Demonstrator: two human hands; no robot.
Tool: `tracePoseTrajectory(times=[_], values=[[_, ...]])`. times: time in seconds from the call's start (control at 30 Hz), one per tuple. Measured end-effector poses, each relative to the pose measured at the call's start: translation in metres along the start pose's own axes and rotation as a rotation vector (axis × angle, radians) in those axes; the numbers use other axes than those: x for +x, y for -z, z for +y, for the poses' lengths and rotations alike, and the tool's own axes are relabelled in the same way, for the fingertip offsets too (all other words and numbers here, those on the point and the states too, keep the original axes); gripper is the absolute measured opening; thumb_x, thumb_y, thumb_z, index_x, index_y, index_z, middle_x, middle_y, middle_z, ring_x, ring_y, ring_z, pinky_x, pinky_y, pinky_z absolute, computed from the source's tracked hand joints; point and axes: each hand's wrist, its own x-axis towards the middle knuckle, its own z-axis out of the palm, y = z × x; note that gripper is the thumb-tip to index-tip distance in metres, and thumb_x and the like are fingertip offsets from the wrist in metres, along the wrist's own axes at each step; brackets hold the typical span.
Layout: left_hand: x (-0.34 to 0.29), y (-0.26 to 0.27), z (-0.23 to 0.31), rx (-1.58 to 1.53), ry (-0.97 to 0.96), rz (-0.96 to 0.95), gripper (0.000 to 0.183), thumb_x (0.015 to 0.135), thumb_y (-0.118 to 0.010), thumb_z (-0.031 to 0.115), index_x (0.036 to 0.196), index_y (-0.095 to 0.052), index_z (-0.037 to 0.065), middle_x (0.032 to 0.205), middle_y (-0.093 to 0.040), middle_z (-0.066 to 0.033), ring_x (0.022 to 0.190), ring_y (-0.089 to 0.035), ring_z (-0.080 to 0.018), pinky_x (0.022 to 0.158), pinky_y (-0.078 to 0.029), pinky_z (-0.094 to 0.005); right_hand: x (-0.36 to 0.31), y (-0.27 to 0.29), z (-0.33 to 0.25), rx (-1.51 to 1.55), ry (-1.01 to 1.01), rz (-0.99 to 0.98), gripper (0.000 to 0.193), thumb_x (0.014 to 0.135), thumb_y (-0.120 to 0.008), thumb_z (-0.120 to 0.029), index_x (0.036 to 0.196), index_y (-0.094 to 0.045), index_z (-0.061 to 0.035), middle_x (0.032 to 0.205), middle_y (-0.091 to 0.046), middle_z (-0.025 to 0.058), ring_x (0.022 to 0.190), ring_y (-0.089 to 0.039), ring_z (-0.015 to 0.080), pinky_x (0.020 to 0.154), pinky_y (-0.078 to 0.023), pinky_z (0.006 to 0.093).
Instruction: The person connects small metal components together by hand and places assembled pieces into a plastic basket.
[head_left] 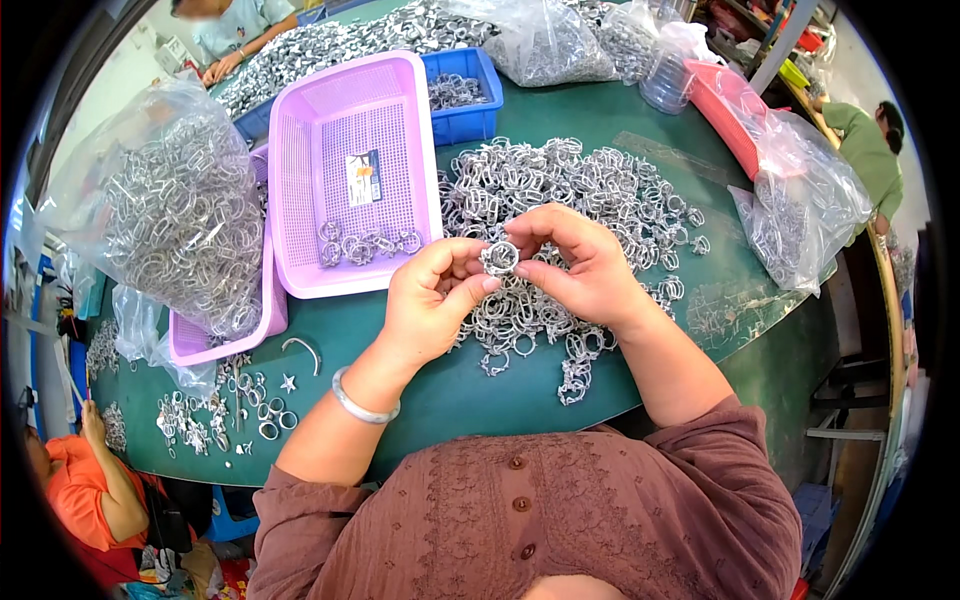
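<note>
Between the fingertips of both hands is a silver-grey metal ring (499, 259) with its round opening facing up. My left hand (432, 292) pinches its left side with thumb and fingers. From the other side my right hand (580, 265) grips it the same way. Beneath and beyond the hands spreads a heap of similar metal rings (590, 180) on the green table (440, 400). A tilted lilac basket (432, 190) stands just left of the heap, with several rings (370, 245) and a small printed card (364, 177) in it.
A clear bag of rings (180, 210) leans in another lilac basket (275, 320) at left. Loose rings and a star (289, 382) lie near the left edge. Behind are a blue bin (470, 125), bags and a pink basket (725, 120). Other people (95, 490) sit around the table.
</note>
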Motion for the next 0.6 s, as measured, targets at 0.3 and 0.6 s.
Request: tracePoseTrajectory(times=[0.3, 0.6], values=[[-0.0005, 0.0008, 0.0009, 0.067, -0.044, 0.001, 0.029, 0.078, -0.066, -0.005, 0.106, -0.059, 0.001, 0.086, -0.058, -0.0024, 0.077, -0.058, -0.0090, 0.068, -0.049, -0.0215, -0.0016, 0.0003, -0.0010, -0.016, 0.015, -0.001, 0.033, 0.073, -0.065, 0.004, 0.105, -0.059, -0.0005, 0.090, -0.060, 0.0080, 0.078, -0.061, 0.0153, 0.070, -0.050, 0.0270], [0.0066, 0.0091, 0.0053, 0.448, -0.315, 0.117, 0.029, 0.072, -0.072, 0.000, 0.099, -0.061, 0.002, 0.089, -0.056, -0.0062, 0.074, -0.054, -0.0123, 0.062, -0.045, -0.0235, 0.0010, 0.0030, -0.0008, 0.008, 0.042, 0.018, 0.031, 0.075, -0.063, 0.005, 0.105, -0.059, -0.0006, 0.091, -0.061, 0.0077, 0.079, -0.061, 0.0141, 0.071, -0.050, 0.0261]])
